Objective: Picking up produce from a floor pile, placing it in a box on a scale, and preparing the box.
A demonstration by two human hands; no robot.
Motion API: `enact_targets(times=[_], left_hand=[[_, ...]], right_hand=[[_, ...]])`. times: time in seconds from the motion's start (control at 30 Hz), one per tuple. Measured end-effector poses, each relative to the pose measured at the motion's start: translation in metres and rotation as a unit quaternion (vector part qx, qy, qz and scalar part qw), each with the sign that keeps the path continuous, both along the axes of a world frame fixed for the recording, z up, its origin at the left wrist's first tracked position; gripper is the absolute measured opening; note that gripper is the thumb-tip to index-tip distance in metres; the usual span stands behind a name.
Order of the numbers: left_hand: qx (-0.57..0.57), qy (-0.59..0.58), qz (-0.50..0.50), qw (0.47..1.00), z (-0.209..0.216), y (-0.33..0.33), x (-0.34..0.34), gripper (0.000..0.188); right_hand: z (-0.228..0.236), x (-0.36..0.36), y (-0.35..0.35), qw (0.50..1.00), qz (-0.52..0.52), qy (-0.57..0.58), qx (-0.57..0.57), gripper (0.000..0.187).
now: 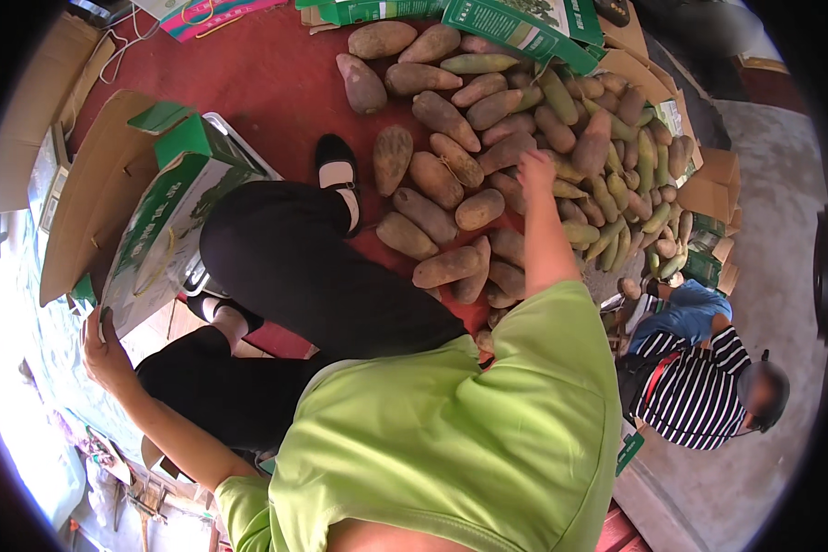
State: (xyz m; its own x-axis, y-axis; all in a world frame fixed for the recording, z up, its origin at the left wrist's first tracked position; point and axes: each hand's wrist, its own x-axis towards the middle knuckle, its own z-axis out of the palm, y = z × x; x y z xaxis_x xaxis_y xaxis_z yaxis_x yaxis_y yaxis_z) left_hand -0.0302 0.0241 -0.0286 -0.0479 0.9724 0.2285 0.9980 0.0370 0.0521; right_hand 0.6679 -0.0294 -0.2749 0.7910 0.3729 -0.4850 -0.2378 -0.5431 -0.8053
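Note:
My left hand grips the lower rim of an open green-and-white cardboard box, thumb on the printed side. The box stands tilted beside my knee, its brown flap folded outward; its inside is mostly hidden. My right hand reaches into a large pile of root vegetables, its fingers closed on the end of a reddish-brown root vegetable. Several thick brownish-pink root vegetables lie loose nearer my leg. Farther right, the pile mixes in slimmer green ones.
A pale tray-like frame shows behind the box. Green cartons border the pile at the top, brown cartons at its right. Another person in a striped shirt sits at the right. My black shoe rests on the red floor covering.

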Motion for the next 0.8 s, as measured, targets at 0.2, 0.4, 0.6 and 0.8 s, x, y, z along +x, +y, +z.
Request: enact_targets(times=[0.2,0.4,0.6,0.8], left_hand=[[-0.009,0.007,0.018,1.000,-0.002,0.003,-0.006,0.017],[-0.033,-0.011,0.053,0.998,0.001,0.000,-0.008,0.018],[-0.040,-0.029,0.038,0.998,0.000,-0.003,-0.011,0.018],[-0.041,-0.031,0.049,0.997,-0.001,-0.001,-0.022,0.018]], right_hand=[[-0.038,0.071,-0.087,0.965,-0.236,0.107,-0.043,0.047],[-0.065,0.088,-0.082,0.920,-0.347,0.180,0.030,0.055],[-0.070,0.093,-0.078,0.909,-0.317,0.251,0.101,0.079],[-0.082,0.095,-0.072,0.899,-0.371,0.230,0.023,0.059]])
